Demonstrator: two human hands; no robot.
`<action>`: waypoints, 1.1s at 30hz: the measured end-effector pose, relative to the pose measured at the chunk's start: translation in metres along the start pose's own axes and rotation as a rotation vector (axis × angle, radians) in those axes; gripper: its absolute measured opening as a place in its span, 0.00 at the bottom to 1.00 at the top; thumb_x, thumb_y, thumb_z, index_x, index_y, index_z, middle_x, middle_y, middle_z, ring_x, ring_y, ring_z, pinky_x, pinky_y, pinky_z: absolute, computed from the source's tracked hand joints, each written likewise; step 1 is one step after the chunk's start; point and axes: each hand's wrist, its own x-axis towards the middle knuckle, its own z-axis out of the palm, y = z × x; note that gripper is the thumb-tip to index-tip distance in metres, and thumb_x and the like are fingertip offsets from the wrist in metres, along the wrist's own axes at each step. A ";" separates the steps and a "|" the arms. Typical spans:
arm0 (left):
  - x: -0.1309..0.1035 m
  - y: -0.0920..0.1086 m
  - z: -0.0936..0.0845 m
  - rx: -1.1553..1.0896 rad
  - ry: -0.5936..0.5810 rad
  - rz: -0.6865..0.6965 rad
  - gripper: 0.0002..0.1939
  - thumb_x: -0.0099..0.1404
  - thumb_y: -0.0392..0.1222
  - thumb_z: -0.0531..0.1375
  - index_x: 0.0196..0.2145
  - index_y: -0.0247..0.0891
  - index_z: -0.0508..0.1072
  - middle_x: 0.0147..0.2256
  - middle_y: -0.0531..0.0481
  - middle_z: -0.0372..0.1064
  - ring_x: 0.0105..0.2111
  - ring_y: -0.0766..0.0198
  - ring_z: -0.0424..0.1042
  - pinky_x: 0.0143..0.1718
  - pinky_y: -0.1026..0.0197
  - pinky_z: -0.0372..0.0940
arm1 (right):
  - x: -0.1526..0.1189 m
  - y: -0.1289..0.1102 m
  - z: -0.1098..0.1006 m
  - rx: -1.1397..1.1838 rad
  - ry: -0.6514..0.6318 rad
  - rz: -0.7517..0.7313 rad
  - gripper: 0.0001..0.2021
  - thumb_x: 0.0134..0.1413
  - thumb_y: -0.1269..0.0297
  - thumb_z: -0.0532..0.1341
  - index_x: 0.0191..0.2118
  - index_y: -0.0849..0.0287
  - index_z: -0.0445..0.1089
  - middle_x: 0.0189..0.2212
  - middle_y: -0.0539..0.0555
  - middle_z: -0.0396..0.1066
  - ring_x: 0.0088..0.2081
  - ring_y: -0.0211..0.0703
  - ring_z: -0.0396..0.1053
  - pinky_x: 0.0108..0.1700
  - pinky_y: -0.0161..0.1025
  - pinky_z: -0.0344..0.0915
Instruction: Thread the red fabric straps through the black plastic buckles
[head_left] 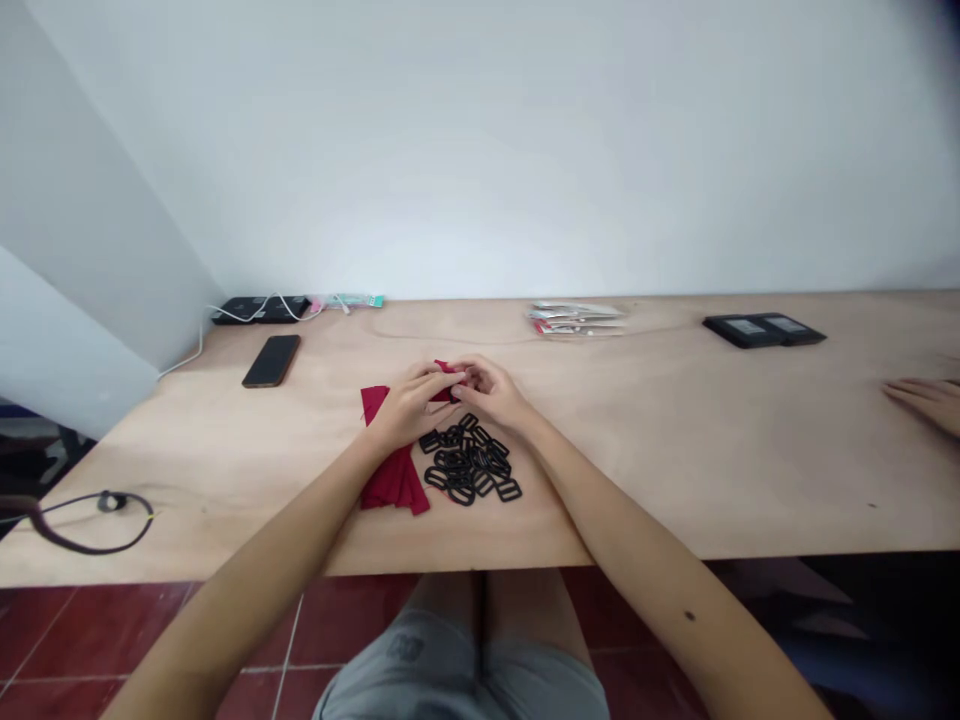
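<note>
My left hand (409,405) and my right hand (493,390) meet above the middle of the table, fingers closed. Between them they pinch a red fabric strip (442,367). A small dark bit shows at the fingertips, perhaps a buckle, but the fingers mostly cover it. Under my left wrist lies a pile of red fabric strips (396,487), partly hidden by the forearm. Just below the hands, a heap of black strap-adjuster buckles (466,460) lies loose, some oval and some rectangular.
A phone (271,361) lies at the left, with black boxes (259,310) and a white cable behind it. Flat packets (576,319) lie near the wall. A black case (763,329) is farther right. Another person's hand (926,400) rests at the right edge. A dark cable (112,500) loops at left.
</note>
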 end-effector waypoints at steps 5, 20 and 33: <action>0.005 0.008 -0.003 -0.006 0.068 0.134 0.24 0.71 0.32 0.64 0.63 0.43 0.71 0.52 0.41 0.79 0.53 0.54 0.78 0.55 0.48 0.75 | -0.002 -0.008 -0.002 -0.268 0.011 -0.147 0.22 0.65 0.39 0.64 0.49 0.52 0.79 0.56 0.60 0.70 0.63 0.56 0.66 0.69 0.56 0.60; 0.003 0.006 -0.008 -0.051 -0.156 -0.239 0.15 0.69 0.32 0.58 0.52 0.39 0.75 0.44 0.45 0.75 0.42 0.56 0.76 0.47 0.55 0.72 | -0.004 -0.007 -0.005 -0.262 0.108 0.006 0.19 0.62 0.46 0.68 0.31 0.59 0.79 0.30 0.55 0.78 0.34 0.46 0.73 0.41 0.43 0.68; 0.000 -0.007 -0.008 0.107 -0.144 -0.454 0.04 0.72 0.38 0.59 0.43 0.40 0.74 0.37 0.47 0.78 0.37 0.55 0.77 0.42 0.56 0.68 | -0.007 -0.016 -0.010 -0.254 -0.041 0.140 0.28 0.58 0.37 0.67 0.23 0.58 0.67 0.20 0.48 0.61 0.24 0.36 0.56 0.28 0.38 0.52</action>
